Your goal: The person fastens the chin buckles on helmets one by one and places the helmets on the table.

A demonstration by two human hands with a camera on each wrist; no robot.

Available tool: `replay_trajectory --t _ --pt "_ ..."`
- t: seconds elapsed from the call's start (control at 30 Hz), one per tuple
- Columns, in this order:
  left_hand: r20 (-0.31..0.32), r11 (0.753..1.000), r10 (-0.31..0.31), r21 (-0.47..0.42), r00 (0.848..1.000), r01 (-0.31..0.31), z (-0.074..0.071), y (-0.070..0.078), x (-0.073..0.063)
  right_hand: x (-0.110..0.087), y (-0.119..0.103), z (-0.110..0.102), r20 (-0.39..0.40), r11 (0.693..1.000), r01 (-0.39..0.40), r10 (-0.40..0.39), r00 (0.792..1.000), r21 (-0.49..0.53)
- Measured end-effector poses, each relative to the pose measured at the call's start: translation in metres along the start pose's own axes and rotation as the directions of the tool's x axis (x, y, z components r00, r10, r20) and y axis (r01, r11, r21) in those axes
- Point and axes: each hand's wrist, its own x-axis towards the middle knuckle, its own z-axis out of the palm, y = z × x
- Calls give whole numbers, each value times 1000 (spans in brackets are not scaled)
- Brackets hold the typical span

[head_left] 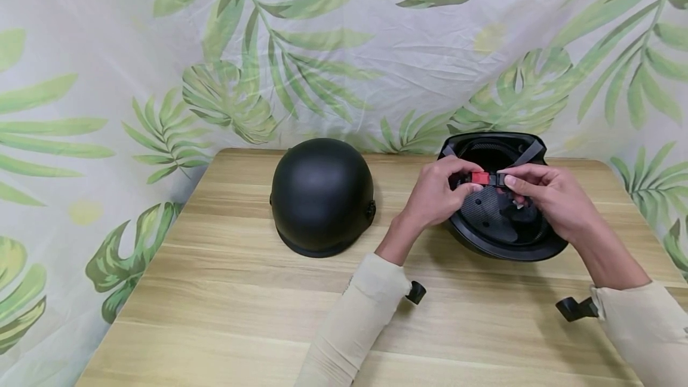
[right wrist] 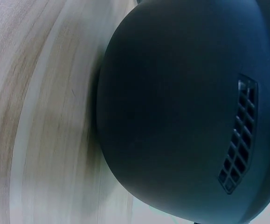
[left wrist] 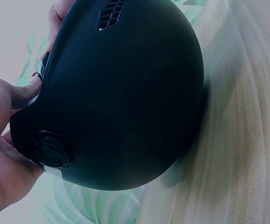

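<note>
A black helmet (head_left: pixel 486 240) lies upside down on the table, its padded inside facing up. Above its opening, my left hand (head_left: pixel 439 191) pinches the red part (head_left: pixel 480 178) of a strap buckle between thumb and fingertips. The black part (head_left: pixel 500 180) of that buckle is pinched by my right hand (head_left: pixel 556 196). Both halves meet end to end; whether they are locked cannot be seen. In the left wrist view the helmet shell (left wrist: pixel 125 93) hides most of the fingers. The right wrist view shows mainly the shell (right wrist: pixel 172 102) and its vent.
A second black helmet (head_left: pixel 322 196) stands dome up to the left on the wooden table (head_left: pixel 231 315). Behind the table hangs a leaf-patterned cloth (head_left: pixel 322 46). Black wrist mounts (head_left: pixel 416 292) stick out from both sleeves.
</note>
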Motion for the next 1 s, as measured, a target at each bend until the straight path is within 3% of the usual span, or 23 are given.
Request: replay_trajectory --t 0.4,0.53,0.7,0.83,1.0 --pt "39 999 -33 -8 999 34 -7 -2 0 1 0 3 -22 1000 -14 14 1000 12" --pt "54 997 -68 -41 996 71 -10 -1 0 1 0 2 -27 1000 -14 14 1000 6" --pt "24 987 -114 -112 993 116 -9 -2 0 1 1 1 -35 1000 -15 16 999 15" --pt "4 985 -100 -142 995 100 -8 -4 0 1 2 1 -41 1000 -13 14 999 21" --pt "2 993 -70 -98 998 70 -8 -5 1 1 3 0 -41 1000 -10 10 999 1"
